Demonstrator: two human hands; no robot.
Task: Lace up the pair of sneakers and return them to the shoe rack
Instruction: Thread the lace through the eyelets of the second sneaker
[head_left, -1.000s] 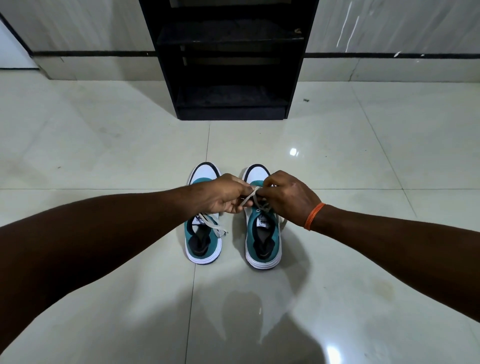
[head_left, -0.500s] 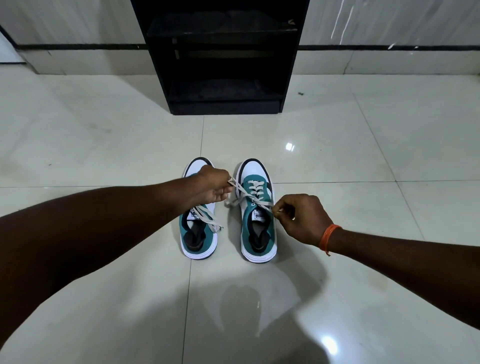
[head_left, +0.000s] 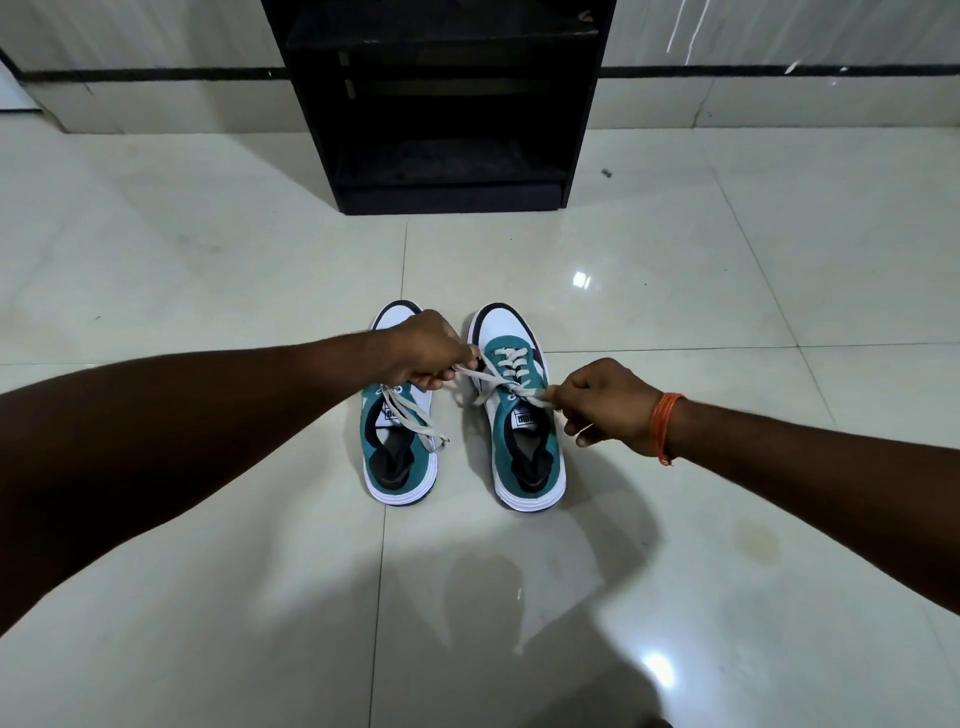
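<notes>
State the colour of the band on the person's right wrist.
Orange; the wrist band shows in the head view.

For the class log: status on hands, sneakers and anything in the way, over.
Left hand and right hand each pinch a lace end of the right sneaker, pulled apart. Left sneaker laces loose. Shoe rack path unobstructed.

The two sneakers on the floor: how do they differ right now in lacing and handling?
The right sneaker has its lace crossed through the eyelets, with both ends pulled taut by the left hand and right hand. The left sneaker has loose lace ends lying across its tongue, held by neither hand; the left hand hides its front part. Both are teal and white, upright, toes toward the shoe rack.
</notes>
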